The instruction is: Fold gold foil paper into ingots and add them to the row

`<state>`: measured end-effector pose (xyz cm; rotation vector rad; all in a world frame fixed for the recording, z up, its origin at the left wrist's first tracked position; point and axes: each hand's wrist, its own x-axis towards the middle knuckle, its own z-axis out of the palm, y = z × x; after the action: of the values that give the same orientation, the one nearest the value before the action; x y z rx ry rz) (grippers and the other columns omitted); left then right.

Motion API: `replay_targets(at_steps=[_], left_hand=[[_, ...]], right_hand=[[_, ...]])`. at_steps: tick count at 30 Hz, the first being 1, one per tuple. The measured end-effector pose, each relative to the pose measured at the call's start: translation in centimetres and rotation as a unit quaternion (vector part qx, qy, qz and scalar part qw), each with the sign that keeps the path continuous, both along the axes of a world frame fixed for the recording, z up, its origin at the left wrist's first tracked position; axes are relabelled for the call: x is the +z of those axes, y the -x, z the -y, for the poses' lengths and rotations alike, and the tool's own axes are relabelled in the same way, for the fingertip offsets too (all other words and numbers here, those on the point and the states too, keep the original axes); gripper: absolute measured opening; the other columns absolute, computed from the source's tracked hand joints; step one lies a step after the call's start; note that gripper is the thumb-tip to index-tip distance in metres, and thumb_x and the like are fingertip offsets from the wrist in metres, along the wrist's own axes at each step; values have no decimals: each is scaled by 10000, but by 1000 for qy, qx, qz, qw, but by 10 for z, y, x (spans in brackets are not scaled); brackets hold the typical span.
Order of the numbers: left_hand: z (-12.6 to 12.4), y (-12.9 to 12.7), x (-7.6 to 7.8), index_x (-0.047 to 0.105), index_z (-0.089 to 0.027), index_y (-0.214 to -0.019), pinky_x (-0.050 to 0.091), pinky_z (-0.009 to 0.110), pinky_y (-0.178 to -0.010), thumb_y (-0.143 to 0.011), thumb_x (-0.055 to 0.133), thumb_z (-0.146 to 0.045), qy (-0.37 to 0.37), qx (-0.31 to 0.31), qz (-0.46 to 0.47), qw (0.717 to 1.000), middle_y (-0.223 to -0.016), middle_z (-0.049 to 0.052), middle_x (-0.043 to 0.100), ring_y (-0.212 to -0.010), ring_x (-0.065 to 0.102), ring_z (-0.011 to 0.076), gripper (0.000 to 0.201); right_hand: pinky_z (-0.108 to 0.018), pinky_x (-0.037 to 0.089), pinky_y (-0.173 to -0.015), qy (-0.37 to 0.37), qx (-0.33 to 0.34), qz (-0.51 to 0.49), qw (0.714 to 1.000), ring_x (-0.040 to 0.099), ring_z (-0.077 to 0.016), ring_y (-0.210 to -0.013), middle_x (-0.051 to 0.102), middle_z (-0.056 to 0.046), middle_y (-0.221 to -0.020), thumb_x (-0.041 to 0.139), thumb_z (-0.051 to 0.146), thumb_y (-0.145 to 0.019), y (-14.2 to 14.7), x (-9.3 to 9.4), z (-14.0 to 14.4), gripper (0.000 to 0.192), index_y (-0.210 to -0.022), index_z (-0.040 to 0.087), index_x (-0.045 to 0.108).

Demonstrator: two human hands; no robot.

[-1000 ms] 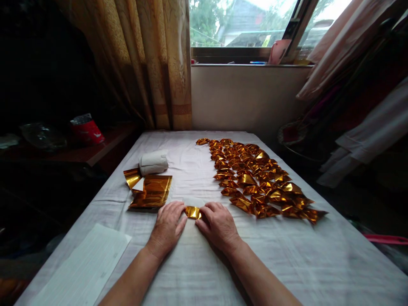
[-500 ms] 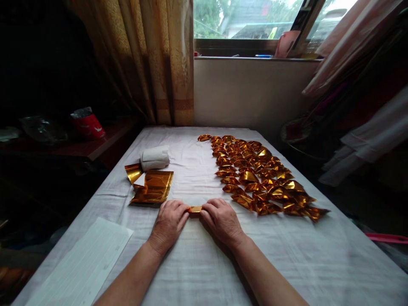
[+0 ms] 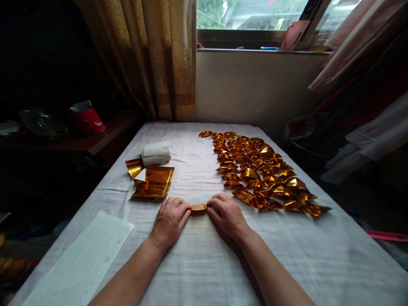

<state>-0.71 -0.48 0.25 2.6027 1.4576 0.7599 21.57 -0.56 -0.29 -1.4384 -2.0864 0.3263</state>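
Between my hands, low over the white cloth, lies a small folded piece of gold foil paper (image 3: 199, 208). My left hand (image 3: 171, 217) is closed on its left end, the fingertips pinching it. At the other end my right hand (image 3: 227, 214) has its fingers curled around the tip. Beyond and left of my left hand are flat sheets of gold foil paper (image 3: 156, 182), one with a white corner showing. To the right of my right hand, folded gold foil pieces (image 3: 250, 173) with pointed ends lie in several rows.
A white roll (image 3: 156, 153) rests behind the foil sheets. Lined paper (image 3: 83, 259) lies at the near left on the cloth-covered table (image 3: 197, 272). A red container (image 3: 87, 118) stands on a side shelf at left. Hanging clothes (image 3: 376, 131) border the right side.
The view has tilted slightly downwards. My right hand has moved a little to the right, so more of the folded foil paper shows between my hands.
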Motion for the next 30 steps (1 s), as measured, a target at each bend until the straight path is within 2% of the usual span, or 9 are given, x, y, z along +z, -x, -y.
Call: replay_targets(at_steps=[7,15,23,30], left_hand=[[-1,-1,-1,647,-220,-918,427,356,-816,-954,497,-256,7,7,-12,1000,-886,32,650,-865,564,204,159],[-5,-4,-3,642,-216,-939,405,361,-803,-971,479,-283,-7,41,-33,999,-905,37,690,-875,579,217,180],[-8,-10,-6,625,-216,-1103,409,371,-808,-966,485,-277,-16,78,-34,996,-992,54,716,-907,600,225,205],[-10,-11,-6,618,-212,-1119,411,378,-803,-959,492,-281,-14,88,-48,995,-990,62,713,-897,599,234,215]], right_hand=[[-274,458,-784,9,-5,10,1000,602,-172,-866,666,-37,-894,554,255,-922,-2,1,-3,156,-873,230,700],[-274,395,-722,-4,-55,70,996,576,-175,-799,642,-34,-822,498,312,-961,7,0,-9,233,-831,220,669],[-280,375,-721,-12,-96,71,993,583,-182,-794,659,-32,-810,516,306,-949,13,-4,-11,198,-827,226,650],[-292,380,-723,-16,-114,51,992,587,-193,-799,669,-35,-826,513,307,-946,15,-9,-12,182,-838,224,632]])
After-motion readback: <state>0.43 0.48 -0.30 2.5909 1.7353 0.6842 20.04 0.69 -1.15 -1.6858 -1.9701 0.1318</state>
